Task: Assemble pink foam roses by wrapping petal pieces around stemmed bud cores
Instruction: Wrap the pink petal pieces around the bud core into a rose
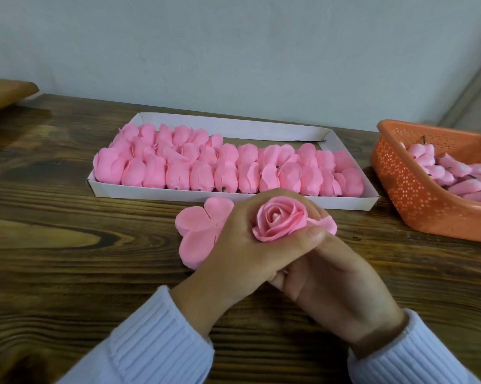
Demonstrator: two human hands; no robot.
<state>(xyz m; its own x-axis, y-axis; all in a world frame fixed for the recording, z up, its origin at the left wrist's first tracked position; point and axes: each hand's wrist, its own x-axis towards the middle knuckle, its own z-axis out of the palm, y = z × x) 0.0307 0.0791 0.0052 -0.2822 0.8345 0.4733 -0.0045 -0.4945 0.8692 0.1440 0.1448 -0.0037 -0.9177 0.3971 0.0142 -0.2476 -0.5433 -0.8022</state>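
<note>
A pink foam rose [279,222], petals wrapped in a spiral, sits upright in my left hand [242,250], whose fingers and thumb curl round it. My right hand [333,281] lies just under and behind the left, fingers curled beneath the rose where the stem is hidden. A flat pink petal piece [197,234] with several lobes lies on the table under both hands, showing at the left and a little at the right of the rose.
A white cardboard tray [353,202] packed with several pink petal pieces stands behind my hands. An orange perforated basket [400,181] with stemmed bud cores [455,173] stands at the right. The dark wooden table [67,245] extends left. A wall is behind.
</note>
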